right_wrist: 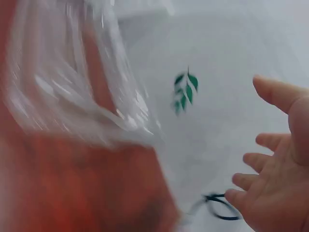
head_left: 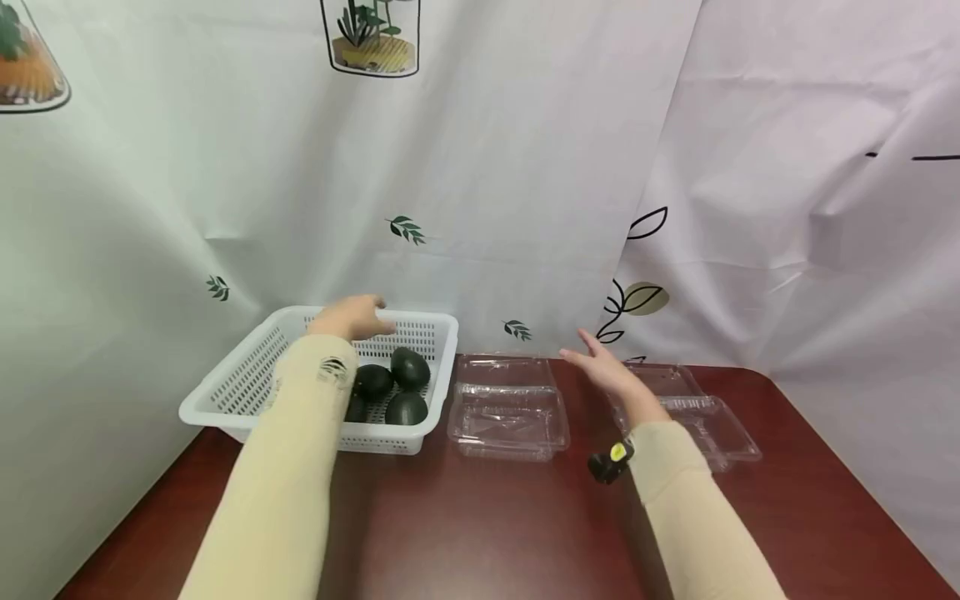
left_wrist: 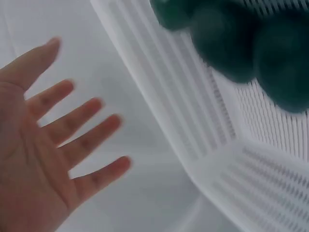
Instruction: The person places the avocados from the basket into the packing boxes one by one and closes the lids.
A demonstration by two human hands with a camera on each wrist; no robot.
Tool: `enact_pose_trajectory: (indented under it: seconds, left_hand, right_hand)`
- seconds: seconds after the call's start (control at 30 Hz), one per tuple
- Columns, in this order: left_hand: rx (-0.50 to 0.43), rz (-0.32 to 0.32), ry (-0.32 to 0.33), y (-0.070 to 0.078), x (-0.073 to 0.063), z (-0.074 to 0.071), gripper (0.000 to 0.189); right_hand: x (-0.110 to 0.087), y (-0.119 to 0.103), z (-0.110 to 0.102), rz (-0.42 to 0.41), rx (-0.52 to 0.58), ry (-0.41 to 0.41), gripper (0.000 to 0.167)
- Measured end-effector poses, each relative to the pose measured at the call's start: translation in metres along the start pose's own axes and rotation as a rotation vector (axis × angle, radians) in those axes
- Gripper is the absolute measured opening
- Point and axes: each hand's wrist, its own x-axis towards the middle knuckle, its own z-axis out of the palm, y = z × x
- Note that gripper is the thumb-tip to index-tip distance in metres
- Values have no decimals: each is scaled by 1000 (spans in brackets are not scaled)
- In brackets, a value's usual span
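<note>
A white perforated plastic basket (head_left: 247, 377) stands at the left of the table, with several dark green avocados (head_left: 407, 408) in its right part. Over the basket's back part my left hand (head_left: 351, 318) hovers, fingers spread and nothing held. The left wrist view shows that palm and its straight fingers beside the basket's rim, apart from the avocados (left_wrist: 224, 41). My right hand (head_left: 603, 368) is raised between two clear hinged containers, its fingers extended and holding nothing. Nearest it are the middle container (head_left: 510, 421) and the right container (head_left: 712, 429), both with lids folded back.
A dark red-brown table (head_left: 480, 525) carries everything and ends against a white curtain (head_left: 525, 167) with printed leaves and jars. A small black wrist camera (head_left: 609, 465) sits on the right wrist. The right forearm partly covers the right container.
</note>
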Motion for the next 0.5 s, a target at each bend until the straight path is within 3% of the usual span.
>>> enact_pose_trajectory:
  seconds: [0.1, 0.2, 0.27, 0.37, 0.5]
  left_hand:
    - [-29, -9, -77, -13, -9, -10, 63]
    - [-16, -58, -145, -23, -18, -13, 56]
    - [-11, -140, -188, -26, -25, -11, 52]
    - [-45, -330, -211, -26, -36, -6, 50]
    - [-125, -475, -166, -20, -46, 2, 67]
  right_hand:
    - [-3, 18, 18, 31, 281, 35, 70]
    - [-5, 36, 35, 31, 480, 75, 64]
    - [-6, 47, 44, 31, 569, 98, 61]
    - [-7, 61, 54, 17, 657, 134, 57]
    - [-8, 74, 62, -45, 721, 205, 53]
